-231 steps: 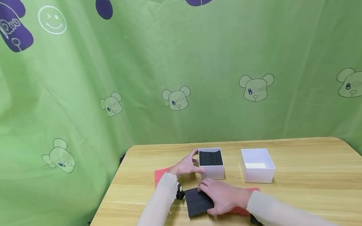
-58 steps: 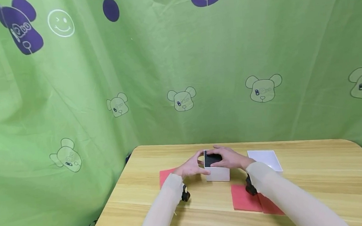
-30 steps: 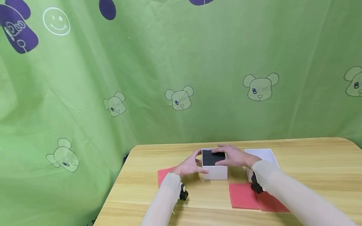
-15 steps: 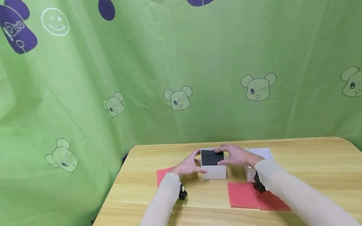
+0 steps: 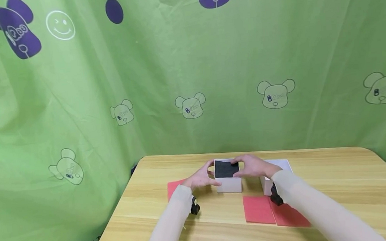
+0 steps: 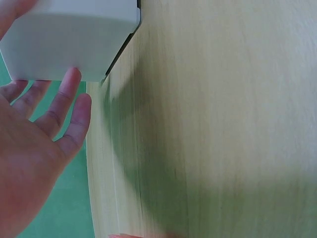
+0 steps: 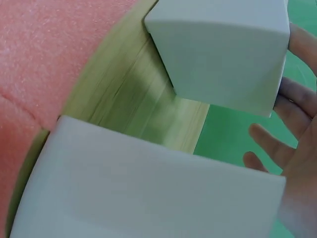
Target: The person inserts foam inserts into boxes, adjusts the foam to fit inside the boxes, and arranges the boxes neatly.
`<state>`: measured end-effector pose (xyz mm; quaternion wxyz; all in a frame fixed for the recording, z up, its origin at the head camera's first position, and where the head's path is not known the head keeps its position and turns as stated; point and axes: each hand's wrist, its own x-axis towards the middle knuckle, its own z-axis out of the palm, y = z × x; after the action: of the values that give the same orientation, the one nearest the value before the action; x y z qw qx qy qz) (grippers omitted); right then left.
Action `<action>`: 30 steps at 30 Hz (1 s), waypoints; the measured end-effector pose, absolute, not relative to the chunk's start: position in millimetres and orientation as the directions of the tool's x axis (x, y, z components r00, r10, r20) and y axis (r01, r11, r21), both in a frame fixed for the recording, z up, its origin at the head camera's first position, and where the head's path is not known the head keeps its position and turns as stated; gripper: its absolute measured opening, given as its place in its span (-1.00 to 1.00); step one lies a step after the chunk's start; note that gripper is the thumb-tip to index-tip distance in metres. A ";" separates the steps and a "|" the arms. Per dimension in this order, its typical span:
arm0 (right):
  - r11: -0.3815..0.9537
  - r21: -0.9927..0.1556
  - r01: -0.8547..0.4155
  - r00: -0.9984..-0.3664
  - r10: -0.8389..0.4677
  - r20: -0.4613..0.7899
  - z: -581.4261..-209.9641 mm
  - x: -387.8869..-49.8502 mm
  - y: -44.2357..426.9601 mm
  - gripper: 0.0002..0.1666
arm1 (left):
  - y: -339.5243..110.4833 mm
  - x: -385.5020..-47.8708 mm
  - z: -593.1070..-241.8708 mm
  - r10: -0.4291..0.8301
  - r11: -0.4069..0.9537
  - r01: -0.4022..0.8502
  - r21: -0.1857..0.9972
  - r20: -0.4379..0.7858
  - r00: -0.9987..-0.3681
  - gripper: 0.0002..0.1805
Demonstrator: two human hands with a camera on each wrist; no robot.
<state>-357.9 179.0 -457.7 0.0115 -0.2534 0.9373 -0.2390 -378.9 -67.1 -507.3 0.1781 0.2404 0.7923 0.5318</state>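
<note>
left hand (image 5: 201, 176) is holding the white box (image 5: 229, 185), right hand (image 5: 252, 167) is at the black foam (image 5: 224, 169) inside, can't really tell if pinching

The person wears long, pale off-white sleeves, and both the left sleeve (image 5: 168, 228) and the right sleeve (image 5: 323, 210) look plain and smooth. The left cuff (image 5: 183, 191) and right cuff (image 5: 281, 179) seem a shade greyer to me, each ending in a slightly loose edge at the wrist. Below them the left hand (image 5: 200, 178) and right hand (image 5: 252, 167) are bare. I can see a small, chunky black device (image 5: 195, 207) at the left wrist, and a matching black unit (image 5: 276, 196) at the right; their finer details are too small to read.
</note>
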 end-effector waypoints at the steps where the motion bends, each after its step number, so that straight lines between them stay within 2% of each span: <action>1: 0.759 -0.455 -0.467 -0.872 -0.480 0.094 -456.7 -357.9 178.6 -0.30 | -67.1 -378.7 -507.3 0.570 0.318 0.190 0.929 -0.027 -0.821 0.13; 7: 0.746 -0.446 -0.495 -0.858 -0.502 0.113 -458.5 -360.7 174.3 -0.32 | -67.8 -378.3 -507.0 0.567 0.316 0.191 0.929 -0.023 -0.824 0.11; 14: 0.690 -0.426 -0.585 -0.803 -0.565 0.189 -469.3 -364.9 164.8 -0.36 | -66.7 -378.2 -507.9 0.582 0.326 0.198 0.924 -0.030 -0.813 0.08; 23: 0.711 -0.414 -0.568 -0.814 -0.560 0.155 -471.1 -370.3 155.4 -0.37 | -66.6 -380.1 -508.5 0.585 0.299 0.183 0.936 -0.028 -0.811 0.06; 30: 0.686 -0.413 -0.599 -0.789 -0.594 0.156 -470.5 -373.8 150.3 -0.37 | -68.7 -383.3 -510.4 0.579 0.310 0.182 0.933 -0.034 -0.814 0.07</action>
<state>-373.8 150.3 -470.5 -0.0048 -0.3248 0.9182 -0.2267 -383.3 -68.7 -510.4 0.1855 0.2416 0.7877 0.5355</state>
